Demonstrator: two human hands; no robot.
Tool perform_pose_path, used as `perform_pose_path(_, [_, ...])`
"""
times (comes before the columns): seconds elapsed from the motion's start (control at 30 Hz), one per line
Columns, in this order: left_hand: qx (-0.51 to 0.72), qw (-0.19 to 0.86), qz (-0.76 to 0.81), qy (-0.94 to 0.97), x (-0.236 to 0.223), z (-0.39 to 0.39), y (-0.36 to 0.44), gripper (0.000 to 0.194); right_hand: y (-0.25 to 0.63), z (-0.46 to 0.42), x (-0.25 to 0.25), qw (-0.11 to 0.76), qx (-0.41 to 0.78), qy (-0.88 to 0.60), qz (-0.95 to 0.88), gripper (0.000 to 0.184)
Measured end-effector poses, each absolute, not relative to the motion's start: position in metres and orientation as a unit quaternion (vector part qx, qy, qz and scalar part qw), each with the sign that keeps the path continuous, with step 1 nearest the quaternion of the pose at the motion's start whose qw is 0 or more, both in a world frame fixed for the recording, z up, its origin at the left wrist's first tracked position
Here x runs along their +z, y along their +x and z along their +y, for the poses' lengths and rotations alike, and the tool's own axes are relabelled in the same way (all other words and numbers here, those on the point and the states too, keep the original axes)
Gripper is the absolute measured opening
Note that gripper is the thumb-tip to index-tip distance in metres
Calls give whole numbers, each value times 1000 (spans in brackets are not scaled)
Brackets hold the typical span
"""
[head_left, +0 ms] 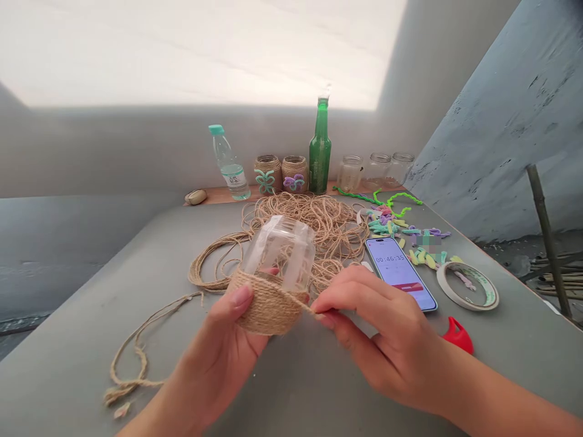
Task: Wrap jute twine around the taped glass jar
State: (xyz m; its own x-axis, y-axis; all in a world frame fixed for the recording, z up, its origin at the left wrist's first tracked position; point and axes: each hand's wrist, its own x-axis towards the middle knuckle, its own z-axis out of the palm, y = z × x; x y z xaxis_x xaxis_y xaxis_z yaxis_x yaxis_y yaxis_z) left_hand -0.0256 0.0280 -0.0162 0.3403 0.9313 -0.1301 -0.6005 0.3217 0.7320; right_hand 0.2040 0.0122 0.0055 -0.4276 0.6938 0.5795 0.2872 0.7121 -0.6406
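Observation:
A clear glass jar [298, 249] is tilted in my left hand [228, 340], whose thumb presses on the twine wound around one part of it. Strips of whitish tape run along the bare glass. My right hand [378, 328] pinches the jute twine [298, 303] between thumb and fingertips and draws it taut away from the jar's side. Behind the jar lies a large loose heap of the same twine [319, 209]. A coil of twine [209, 261] rests to the left, and a frayed end [121, 391] lies nearer me.
At the back stand a water bottle [230, 167], two twine-wrapped jars [268, 167], a green bottle [320, 152] and several bare jars [350, 173]. On the right are a phone [401, 273], a tape roll [489, 297], a red object [459, 337] and fuzzy stem pieces [385, 227].

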Motion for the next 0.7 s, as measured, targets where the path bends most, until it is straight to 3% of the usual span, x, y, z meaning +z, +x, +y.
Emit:
perform_pose_path(0.33, [502,794,226,258,-6,26,-25,26,203,15,0,460,224,-312,-800,24])
perform_pose_path(0.7, [469,828,207,229,-8,21,-18,47,206,14,-8,479,145,-287,-817,30])
